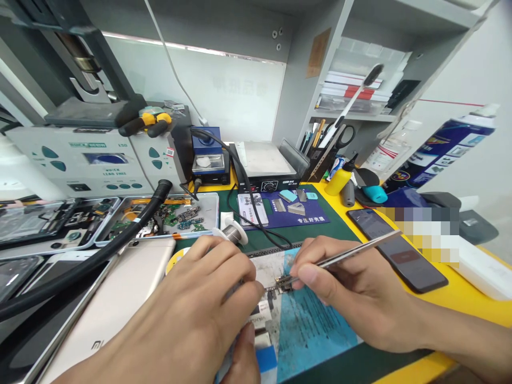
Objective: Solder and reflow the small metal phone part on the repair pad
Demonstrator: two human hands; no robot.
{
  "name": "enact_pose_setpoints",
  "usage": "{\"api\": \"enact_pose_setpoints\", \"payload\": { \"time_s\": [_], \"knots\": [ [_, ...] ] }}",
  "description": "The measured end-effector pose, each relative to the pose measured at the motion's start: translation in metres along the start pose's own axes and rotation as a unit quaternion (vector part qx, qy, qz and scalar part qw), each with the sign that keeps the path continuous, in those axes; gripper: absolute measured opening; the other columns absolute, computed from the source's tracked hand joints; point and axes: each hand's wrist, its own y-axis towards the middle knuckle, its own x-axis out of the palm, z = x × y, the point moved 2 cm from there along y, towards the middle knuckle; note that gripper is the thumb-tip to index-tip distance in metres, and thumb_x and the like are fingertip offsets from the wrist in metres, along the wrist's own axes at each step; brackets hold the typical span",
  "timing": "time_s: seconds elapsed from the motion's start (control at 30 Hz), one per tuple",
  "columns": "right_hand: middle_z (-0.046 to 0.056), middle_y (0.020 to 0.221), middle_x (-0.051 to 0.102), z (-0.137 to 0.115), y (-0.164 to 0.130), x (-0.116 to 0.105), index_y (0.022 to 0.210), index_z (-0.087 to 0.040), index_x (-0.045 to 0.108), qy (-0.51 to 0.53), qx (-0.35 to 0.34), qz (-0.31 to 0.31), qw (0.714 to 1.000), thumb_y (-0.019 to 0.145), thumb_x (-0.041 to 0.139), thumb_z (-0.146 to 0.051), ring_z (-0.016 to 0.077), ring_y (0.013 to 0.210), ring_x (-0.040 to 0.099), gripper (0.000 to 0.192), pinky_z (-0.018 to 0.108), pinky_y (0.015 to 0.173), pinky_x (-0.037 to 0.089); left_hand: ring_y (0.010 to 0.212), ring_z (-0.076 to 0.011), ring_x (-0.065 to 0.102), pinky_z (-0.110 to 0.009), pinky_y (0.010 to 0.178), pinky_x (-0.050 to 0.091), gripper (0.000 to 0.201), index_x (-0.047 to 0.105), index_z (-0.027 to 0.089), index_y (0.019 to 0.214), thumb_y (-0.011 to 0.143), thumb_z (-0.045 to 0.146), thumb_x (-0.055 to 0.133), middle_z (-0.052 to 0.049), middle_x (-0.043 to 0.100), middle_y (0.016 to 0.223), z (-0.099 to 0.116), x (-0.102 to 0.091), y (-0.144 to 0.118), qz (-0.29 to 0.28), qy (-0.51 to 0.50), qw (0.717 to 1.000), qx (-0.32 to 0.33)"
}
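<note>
My right hand point(360, 298) is closed around a pair of metal tweezers point(360, 248). Their tips reach a small electronic part point(285, 282) with gold and dark pieces, above a stained blue and white work sheet point(316, 325). Just left of that part is my left hand point(208, 288), its fingers curled and the thumb tucked below. What the left hand grips is mostly hidden; a pale labelled edge and a blue patch point(266, 358) show beside the thumb. A spool of solder wire point(232, 233) stands right behind the left knuckles.
At left lie phones, a pale phone back cover point(132, 282) and trays of circuit boards point(200, 213). A black hose point(132, 234) crosses them. A heating plate point(264, 160) stands at the back, a dark phone point(400, 250) at right, and a spray can point(444, 144) behind it.
</note>
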Motion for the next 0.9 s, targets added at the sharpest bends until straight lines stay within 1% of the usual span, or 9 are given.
{"api": "enact_pose_setpoints", "payload": {
  "time_s": [0.13, 0.27, 0.4, 0.53, 0.63, 0.7, 0.83, 0.9],
  "knots": [
    [0.006, 0.077, 0.068, -0.0043, 0.0018, 0.0018, 0.086, -0.019, 0.066, -0.020, -0.006, -0.013, 1.000, 0.100, 0.058, -0.032, 0.0189, 0.073, 0.065, 0.021, 0.029, 0.063, 0.055, 0.079, -0.0218, 0.051, -0.041, 0.072, 0.039, 0.014, 0.056, 0.020, 0.074, 0.080, 0.008, 0.049, -0.004, 0.061, 0.083, -0.0002, 0.0004, -0.0024, -0.015, -0.014, 1.000, -0.023],
    [0.006, 0.079, 0.070, -0.0058, 0.0017, 0.0019, 0.087, -0.018, 0.066, -0.023, -0.017, -0.016, 0.999, 0.099, 0.059, -0.028, 0.0185, 0.074, 0.067, 0.017, 0.029, 0.065, 0.056, 0.079, -0.0214, 0.050, -0.040, 0.073, 0.039, 0.014, 0.054, 0.020, 0.073, 0.074, 0.006, 0.050, -0.003, 0.059, 0.082, 0.0006, -0.0009, -0.0017, -0.015, -0.022, 0.999, -0.026],
    [0.006, 0.080, 0.070, -0.0052, 0.0013, 0.0018, 0.088, -0.018, 0.065, -0.019, -0.021, -0.022, 0.999, 0.099, 0.058, -0.025, 0.0184, 0.074, 0.067, 0.015, 0.029, 0.066, 0.056, 0.079, -0.0211, 0.050, -0.040, 0.072, 0.038, 0.012, 0.054, 0.019, 0.074, 0.076, 0.008, 0.051, -0.003, 0.059, 0.082, 0.0015, -0.0014, -0.0012, -0.014, -0.027, 0.999, -0.026],
    [0.006, 0.080, 0.071, -0.0056, 0.0019, 0.0019, 0.089, -0.018, 0.065, -0.023, -0.019, -0.024, 0.999, 0.099, 0.057, -0.024, 0.0186, 0.076, 0.068, 0.015, 0.029, 0.067, 0.055, 0.082, -0.0215, 0.050, -0.040, 0.073, 0.039, 0.012, 0.054, 0.019, 0.073, 0.074, 0.007, 0.052, -0.003, 0.059, 0.084, 0.0022, -0.0019, -0.0027, -0.025, -0.033, 0.998, -0.041],
    [0.007, 0.080, 0.070, -0.0055, 0.0026, 0.0020, 0.089, -0.017, 0.064, -0.025, -0.016, -0.029, 0.999, 0.100, 0.056, -0.024, 0.0186, 0.075, 0.067, 0.015, 0.030, 0.067, 0.054, 0.082, -0.0219, 0.050, -0.040, 0.073, 0.039, 0.012, 0.053, 0.020, 0.073, 0.074, 0.008, 0.053, -0.003, 0.059, 0.084, 0.0029, -0.0026, -0.0042, -0.023, -0.033, 0.998, -0.048],
    [0.007, 0.080, 0.069, -0.0048, 0.0027, 0.0016, 0.089, -0.017, 0.064, -0.022, -0.011, -0.027, 0.999, 0.100, 0.055, -0.025, 0.0184, 0.075, 0.067, 0.016, 0.029, 0.065, 0.053, 0.081, -0.0219, 0.051, -0.040, 0.073, 0.040, 0.012, 0.052, 0.020, 0.072, 0.073, 0.007, 0.052, -0.003, 0.059, 0.084, 0.0029, -0.0024, -0.0049, -0.021, -0.028, 0.998, -0.042],
    [0.004, 0.080, 0.064, -0.0026, 0.0015, 0.0003, 0.086, -0.019, 0.065, -0.002, 0.011, -0.012, 1.000, 0.102, 0.054, -0.029, 0.0132, 0.063, 0.059, 0.022, 0.025, 0.054, 0.045, 0.078, -0.0218, 0.050, -0.040, 0.070, 0.039, 0.012, 0.053, 0.020, 0.074, 0.074, 0.008, 0.051, -0.003, 0.059, 0.082, 0.0014, -0.0006, -0.0040, -0.002, -0.001, 1.000, 0.003],
    [0.003, 0.080, 0.062, -0.0019, 0.0013, -0.0001, 0.080, -0.019, 0.064, 0.012, 0.014, -0.002, 1.000, 0.103, 0.053, -0.030, 0.0133, 0.066, 0.061, 0.027, 0.025, 0.055, 0.045, 0.077, -0.0219, 0.049, -0.040, 0.068, 0.038, 0.011, 0.052, 0.020, 0.076, 0.076, 0.009, 0.050, -0.004, 0.058, 0.082, -0.0002, 0.0006, -0.0028, 0.009, 0.015, 1.000, 0.022]
  ]
}}
